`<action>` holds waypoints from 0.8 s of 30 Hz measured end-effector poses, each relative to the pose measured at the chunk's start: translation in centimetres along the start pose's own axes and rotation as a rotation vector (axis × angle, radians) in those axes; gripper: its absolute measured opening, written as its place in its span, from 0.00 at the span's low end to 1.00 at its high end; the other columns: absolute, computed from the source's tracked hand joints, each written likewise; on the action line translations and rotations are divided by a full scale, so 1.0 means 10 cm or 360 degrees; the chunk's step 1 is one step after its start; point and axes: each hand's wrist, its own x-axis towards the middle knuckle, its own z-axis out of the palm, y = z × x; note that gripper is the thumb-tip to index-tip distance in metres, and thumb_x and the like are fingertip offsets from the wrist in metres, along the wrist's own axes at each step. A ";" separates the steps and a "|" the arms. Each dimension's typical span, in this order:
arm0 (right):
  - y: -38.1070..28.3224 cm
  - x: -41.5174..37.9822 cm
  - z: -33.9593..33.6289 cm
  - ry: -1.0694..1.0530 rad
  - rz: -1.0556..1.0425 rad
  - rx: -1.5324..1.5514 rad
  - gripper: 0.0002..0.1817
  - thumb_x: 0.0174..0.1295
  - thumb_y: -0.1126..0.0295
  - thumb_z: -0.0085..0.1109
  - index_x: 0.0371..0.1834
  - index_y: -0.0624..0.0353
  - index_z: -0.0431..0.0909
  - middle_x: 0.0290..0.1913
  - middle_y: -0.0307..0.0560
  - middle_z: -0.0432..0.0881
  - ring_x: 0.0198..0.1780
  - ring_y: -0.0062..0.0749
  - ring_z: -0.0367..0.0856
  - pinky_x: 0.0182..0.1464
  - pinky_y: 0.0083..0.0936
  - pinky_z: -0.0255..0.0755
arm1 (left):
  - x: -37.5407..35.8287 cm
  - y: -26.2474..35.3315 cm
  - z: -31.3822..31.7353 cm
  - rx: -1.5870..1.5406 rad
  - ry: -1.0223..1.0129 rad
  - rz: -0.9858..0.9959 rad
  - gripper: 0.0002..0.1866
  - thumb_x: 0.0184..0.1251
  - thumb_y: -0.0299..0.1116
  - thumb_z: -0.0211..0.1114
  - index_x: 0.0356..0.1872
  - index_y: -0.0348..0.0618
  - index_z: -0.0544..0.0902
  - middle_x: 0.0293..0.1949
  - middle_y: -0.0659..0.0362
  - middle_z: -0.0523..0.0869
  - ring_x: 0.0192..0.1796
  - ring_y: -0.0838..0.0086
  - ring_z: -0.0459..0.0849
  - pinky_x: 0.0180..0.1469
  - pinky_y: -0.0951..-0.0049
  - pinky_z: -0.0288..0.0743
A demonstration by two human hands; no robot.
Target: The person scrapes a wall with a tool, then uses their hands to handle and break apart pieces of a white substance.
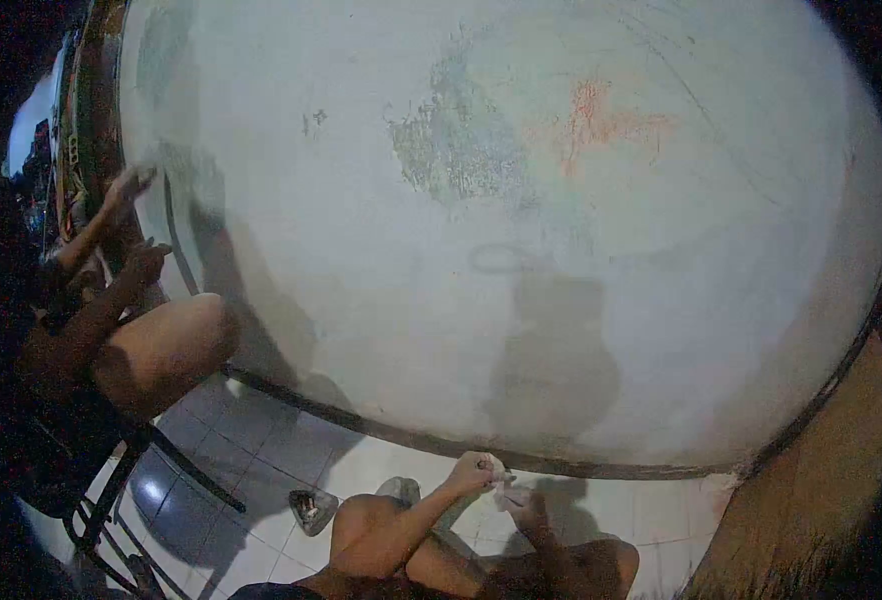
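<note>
My left hand (474, 472) is closed in front of my knees, with its fingers pinched together. Just to its right, my right hand (528, 507) is closed too, and its fingertips nearly meet those of the left. Between the two sets of fingertips shows a small white piece (502, 488), too small and blurred to name. Both hands are above the pale floor tiles, close to the foot of the wall.
A large whitish wall (381, 270) with worn patches fills the view ahead. At left another person (166, 345) sits with both hands raised, beside a dark chair frame (196, 470). A small grey container (313, 510) stands on the tiled floor (251, 425). A brown panel (811, 480) is at right.
</note>
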 end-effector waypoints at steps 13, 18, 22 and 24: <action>0.12 -0.01 0.08 0.0137 -0.0080 -0.0083 0.10 0.53 0.67 0.56 0.29 0.62 0.80 0.29 0.45 0.81 0.35 0.30 0.80 0.39 0.27 0.71 | -0.06 0.18 0.03 0.0056 -0.0009 0.0165 0.17 0.45 0.41 0.75 0.18 0.39 0.79 0.16 0.66 0.75 0.23 0.83 0.71 0.27 0.76 0.66; 0.82 0.03 0.20 0.0413 -0.0734 -0.0556 0.11 0.57 0.67 0.54 0.41 0.59 0.77 0.40 0.47 0.80 0.41 0.35 0.77 0.45 0.29 0.70 | 0.01 0.11 0.03 -0.0102 -0.0040 0.0121 0.15 0.46 0.41 0.74 0.20 0.41 0.80 0.18 0.67 0.76 0.24 0.84 0.72 0.27 0.78 0.67; 0.88 0.01 0.17 0.0312 -0.0219 0.0198 0.09 0.61 0.69 0.55 0.32 0.64 0.80 0.30 0.41 0.81 0.31 0.24 0.76 0.38 0.24 0.71 | -0.10 0.54 0.00 -0.0207 -0.0094 0.0073 0.13 0.49 0.39 0.73 0.25 0.41 0.81 0.22 0.66 0.80 0.27 0.84 0.75 0.31 0.79 0.70; 0.16 -0.03 -0.12 0.0242 -0.0119 0.0325 0.08 0.60 0.70 0.57 0.33 0.65 0.80 0.31 0.41 0.81 0.32 0.24 0.77 0.38 0.24 0.71 | -0.13 0.65 -0.01 -0.0364 -0.0114 0.0145 0.11 0.51 0.34 0.72 0.32 0.41 0.81 0.27 0.65 0.82 0.32 0.84 0.77 0.36 0.81 0.73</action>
